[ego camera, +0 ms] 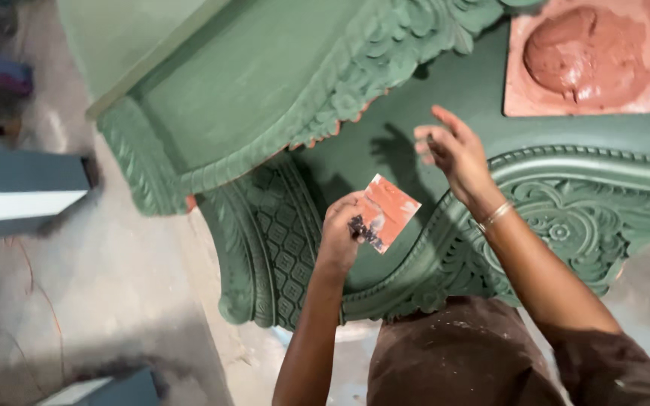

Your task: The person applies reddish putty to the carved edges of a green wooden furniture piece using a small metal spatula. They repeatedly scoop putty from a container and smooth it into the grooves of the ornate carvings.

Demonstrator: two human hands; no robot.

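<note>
Left hand [341, 229] is closed on a flat scraper [385, 212], pinching its lower edge; the blade projects up and to the right of the fingers, above the green carved frame [280, 233]; right hand [451, 150] hovers loosely open near the slab of red putty [587, 56].

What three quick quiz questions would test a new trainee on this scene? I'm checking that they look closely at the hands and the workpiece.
1. True or false: the left hand holds a flat scraper smeared with reddish paste.
2. What lies on the square board at upper right?
a) green paint b) a mound of reddish-brown putty c) sandpaper
3. What does the right hand wear at the wrist?

Key:
1. True.
2. b.
3. A thin metal bangle; the hand is raised above the green carved furniture piece, fingers loosely curled.
</note>
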